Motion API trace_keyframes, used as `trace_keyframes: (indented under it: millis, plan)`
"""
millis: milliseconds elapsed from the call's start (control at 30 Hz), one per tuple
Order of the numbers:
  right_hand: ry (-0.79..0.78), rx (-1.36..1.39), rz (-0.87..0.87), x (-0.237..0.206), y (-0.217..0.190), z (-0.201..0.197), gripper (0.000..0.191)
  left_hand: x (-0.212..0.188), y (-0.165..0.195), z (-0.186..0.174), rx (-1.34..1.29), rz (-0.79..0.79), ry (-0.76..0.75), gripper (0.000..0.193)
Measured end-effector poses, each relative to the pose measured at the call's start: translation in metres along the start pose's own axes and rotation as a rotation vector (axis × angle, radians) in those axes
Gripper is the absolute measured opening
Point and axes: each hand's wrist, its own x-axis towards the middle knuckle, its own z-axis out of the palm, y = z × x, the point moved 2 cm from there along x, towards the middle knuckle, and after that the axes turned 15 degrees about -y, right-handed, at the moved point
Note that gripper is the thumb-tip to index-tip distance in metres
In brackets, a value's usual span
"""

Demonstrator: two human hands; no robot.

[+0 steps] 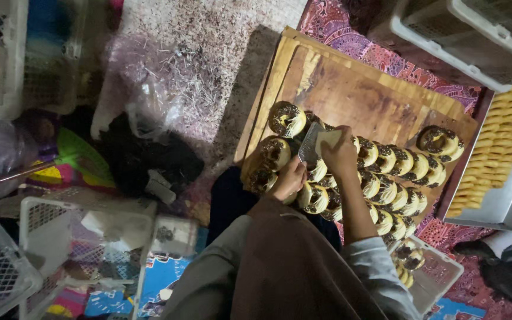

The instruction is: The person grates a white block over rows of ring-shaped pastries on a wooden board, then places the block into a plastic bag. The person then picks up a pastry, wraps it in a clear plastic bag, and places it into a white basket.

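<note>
My left hand (287,179) grips the lower end of a small metal grater (309,146), held upright over the doughnuts. My right hand (341,156) presses a pale block of cheese (329,137) against the grater's face. Below both hands lie rows of chocolate-topped doughnuts (393,191), several with pale shreds on them, on a wooden board (351,89). One doughnut (286,118) lies at the board's left end, and another (440,141) sits apart at the right.
A metal tray (505,204) of plain yellow doughnuts stands at the right. A white plastic box (440,278) with a few topped doughnuts sits by my right elbow. White crates (463,35) stand at the top right, more baskets (42,237) and bags (149,89) at the left.
</note>
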Motion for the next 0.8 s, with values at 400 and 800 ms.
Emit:
trace_keyframes:
  millis: [400, 800]
  plan:
    - [0.055, -0.081, 0.012, 0.040, 0.028, 0.029, 0.055, 0.012, -0.046, -0.010, -0.009, 0.170, -0.002, 0.012]
    - [-0.010, 0.692, -0.078, 0.018, 0.087, 0.002, 0.046, -0.073, -0.085, -0.007, 0.141, 0.179, 0.020, 0.021]
